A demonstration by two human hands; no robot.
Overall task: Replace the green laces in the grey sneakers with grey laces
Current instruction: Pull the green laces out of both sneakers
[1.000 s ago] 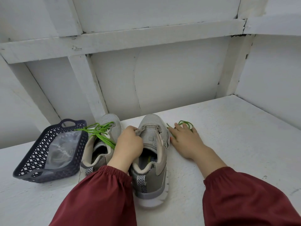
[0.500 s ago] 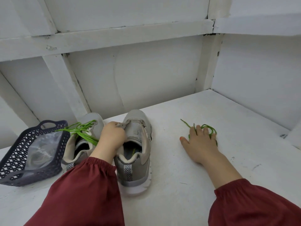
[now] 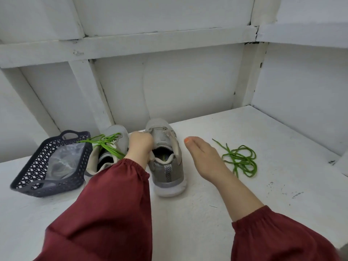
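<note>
Centre frame: left hand (image 3: 140, 146) grips the laceless grey sneaker (image 3: 166, 162); right hand (image 3: 204, 160), open and empty, beside a tangled green lace (image 3: 242, 161). Second sneaker (image 3: 111, 147), left, is laced green.

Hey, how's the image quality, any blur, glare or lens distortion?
Head view: soft, even light, faint shadows; the wide-angle lens bows the white beam; sheen on the clear plastic bag in the dark lattice basket; the loose green lace looks sharp; bottom-right corner smeared.

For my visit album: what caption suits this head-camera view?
Left hand grips the unlaced grey sneaker; a loose green lace lies near the open right hand.
</note>
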